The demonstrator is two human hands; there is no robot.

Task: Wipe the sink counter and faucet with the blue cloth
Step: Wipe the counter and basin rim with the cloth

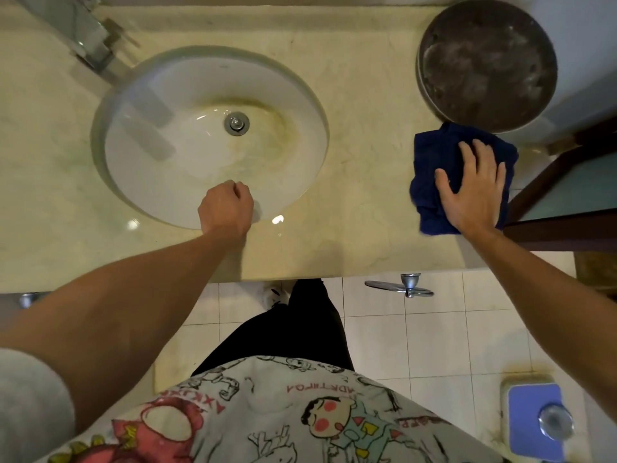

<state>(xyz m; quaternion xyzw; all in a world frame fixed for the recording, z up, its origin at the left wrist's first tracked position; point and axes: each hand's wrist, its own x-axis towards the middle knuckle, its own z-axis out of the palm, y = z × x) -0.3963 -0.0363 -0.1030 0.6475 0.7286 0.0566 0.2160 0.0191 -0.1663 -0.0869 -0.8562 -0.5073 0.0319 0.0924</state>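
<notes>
A crumpled dark blue cloth (430, 165) lies on the beige stone counter (364, 155), right of the white round sink (207, 138). My right hand (474, 192) presses flat on the cloth, fingers spread and straight. My left hand (227, 208) is curled into a fist holding nothing, resting on the sink's near rim. The chrome faucet (96, 45) stands at the back left of the sink, blurred. A metal drain (237, 123) sits in the stained basin.
A round dark metal bin (487, 65) stands on the counter just behind the cloth. A dark wooden frame (561, 195) borders the counter's right end. Below the front edge are white floor tiles (434, 339) and a blue-topped object (534, 419).
</notes>
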